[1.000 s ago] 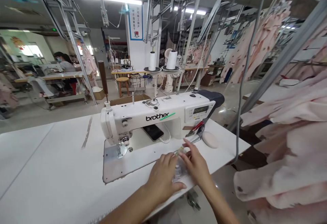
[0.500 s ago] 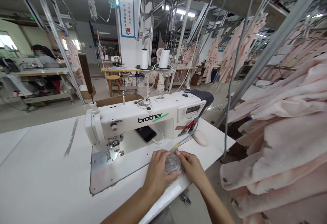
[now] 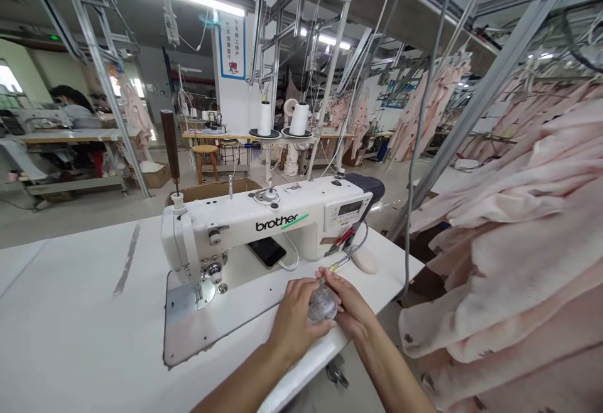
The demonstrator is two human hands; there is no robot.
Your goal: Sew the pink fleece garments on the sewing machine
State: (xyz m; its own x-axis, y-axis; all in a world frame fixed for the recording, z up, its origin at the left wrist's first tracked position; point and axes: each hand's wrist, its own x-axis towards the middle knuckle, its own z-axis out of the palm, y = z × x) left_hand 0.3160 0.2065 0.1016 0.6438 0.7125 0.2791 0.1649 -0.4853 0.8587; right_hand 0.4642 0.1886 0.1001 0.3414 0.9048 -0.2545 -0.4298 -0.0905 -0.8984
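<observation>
A round, clear greyish disc, perhaps a small case or roll, is held above the front edge of the white sewing table. My left hand wraps its left side, thumb along the near edge. On the other side, my right hand supports it, with thumb and forefinger pinched together at the disc's far rim. Whether anything small is in that pinch, I cannot tell. Just behind the hands stands a white Brother sewing machine; its needle area is to the left of them.
A phone with a white cable lies under the machine arm. A pale oval object and red-handled tool are at the right. Pink fabric pieces hang close on the right, beside a grey cable.
My right fingers have shifted to the disc's far rim and now pinch there, its other fingers underneath. The disc appears more tilted. The camera view has turned slightly.
</observation>
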